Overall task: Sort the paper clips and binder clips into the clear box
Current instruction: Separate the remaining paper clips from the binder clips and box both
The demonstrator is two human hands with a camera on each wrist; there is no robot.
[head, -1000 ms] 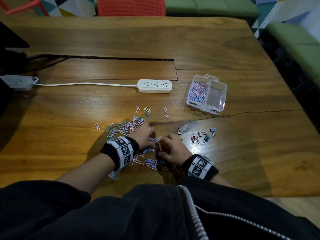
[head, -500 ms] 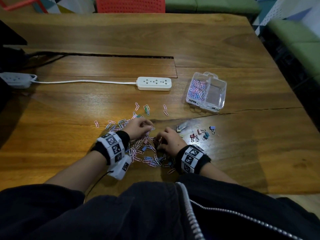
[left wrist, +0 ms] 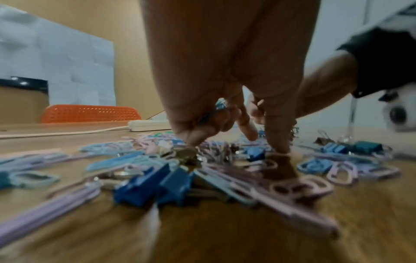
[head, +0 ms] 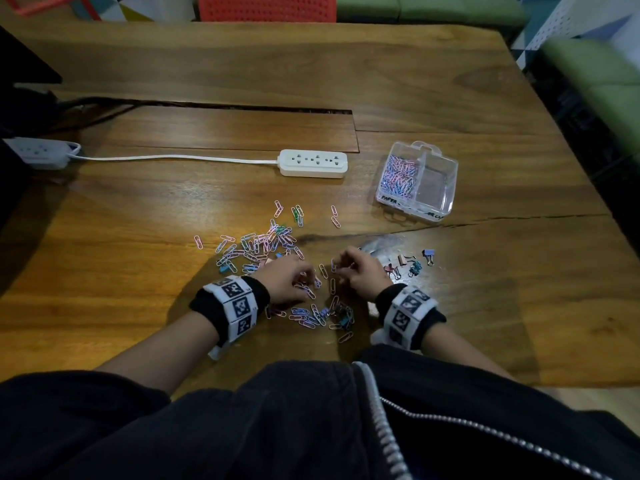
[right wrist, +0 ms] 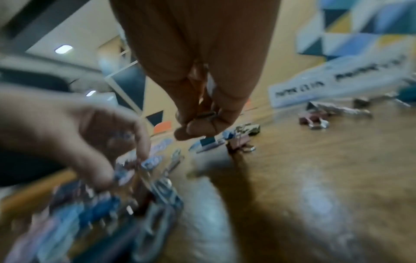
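Here both hands work the clips (head: 256, 244) on the counter (head: 450, 81): left hand (head: 284, 278) pinches some, right hand (head: 363, 275) grasps one; the box (head: 446, 188) sits at two o'clock.

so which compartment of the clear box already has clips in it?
The left compartment of the clear plastic box, full of pastel paper clips; the right compartment looks empty.

wooden table (head: 138, 271), power strip (head: 313, 163), red chair (head: 266, 8)
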